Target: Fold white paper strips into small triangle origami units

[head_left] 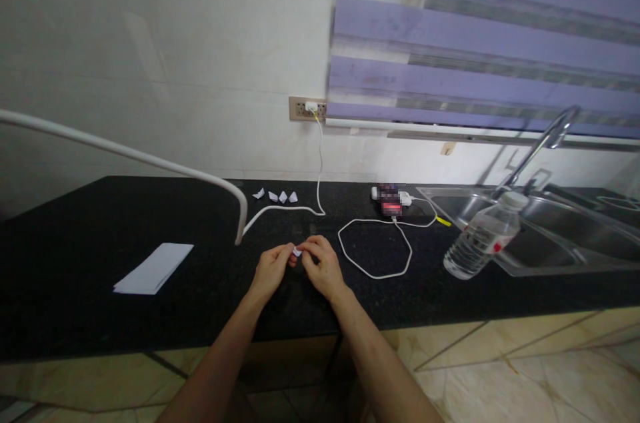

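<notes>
Left hand [271, 269], right hand [323, 267] pinch scrap [297, 251] (between fingertips).

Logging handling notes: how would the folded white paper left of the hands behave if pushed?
The folded white paper lies flat and thin, so it is probably very light and floppy. On the glossy black counter it would likely slide rather than roll.

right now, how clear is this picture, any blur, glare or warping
Head view: the small paper piece between the left hand and right hand is too tiny to read; the device on the black counter is pixelated; the blind looks smeared; the counter's edges bow, wide-lens warping.
</notes>
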A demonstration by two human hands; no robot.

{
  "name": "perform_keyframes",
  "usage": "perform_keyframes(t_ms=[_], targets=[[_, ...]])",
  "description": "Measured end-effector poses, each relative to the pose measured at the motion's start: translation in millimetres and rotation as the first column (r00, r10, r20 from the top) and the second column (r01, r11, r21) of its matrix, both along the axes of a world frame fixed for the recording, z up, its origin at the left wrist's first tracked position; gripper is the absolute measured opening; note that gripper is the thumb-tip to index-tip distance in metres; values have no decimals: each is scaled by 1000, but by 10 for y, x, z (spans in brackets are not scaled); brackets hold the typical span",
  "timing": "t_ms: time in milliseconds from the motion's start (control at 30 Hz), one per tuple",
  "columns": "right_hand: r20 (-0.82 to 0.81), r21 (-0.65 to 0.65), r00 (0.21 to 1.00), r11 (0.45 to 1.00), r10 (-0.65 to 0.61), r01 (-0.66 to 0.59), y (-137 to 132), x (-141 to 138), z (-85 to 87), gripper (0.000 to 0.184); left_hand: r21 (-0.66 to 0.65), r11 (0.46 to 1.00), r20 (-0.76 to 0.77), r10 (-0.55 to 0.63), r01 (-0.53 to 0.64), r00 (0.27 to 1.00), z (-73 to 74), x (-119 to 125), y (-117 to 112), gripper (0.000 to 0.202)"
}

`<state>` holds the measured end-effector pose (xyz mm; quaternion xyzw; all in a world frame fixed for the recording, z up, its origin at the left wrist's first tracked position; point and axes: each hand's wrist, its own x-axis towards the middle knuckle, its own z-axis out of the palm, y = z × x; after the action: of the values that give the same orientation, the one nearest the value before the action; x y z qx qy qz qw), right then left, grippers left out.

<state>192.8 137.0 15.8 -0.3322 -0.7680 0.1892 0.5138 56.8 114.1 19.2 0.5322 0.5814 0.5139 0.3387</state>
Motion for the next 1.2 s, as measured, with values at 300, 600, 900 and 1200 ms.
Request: perform_keyframes(t_ms=[300,600,900,1200], targets=[[-56,-27,998,999,22,-24,7,6,5,19,19,998,47,-55,54,997,23,50,9,24],[-101,-39,994,998,36,-40,-2,1,20,16,41,997,59,-68,66,996,1,30,9,29],[-187,-106,982,994,14,-35,5,-10,22,13,63,994,12,-94,93,995,35,56,0,29],[-168,-96,985,994,41,-58,6,-14,24,13,91,994,23,-56,53,998,76,75,-11,26]])
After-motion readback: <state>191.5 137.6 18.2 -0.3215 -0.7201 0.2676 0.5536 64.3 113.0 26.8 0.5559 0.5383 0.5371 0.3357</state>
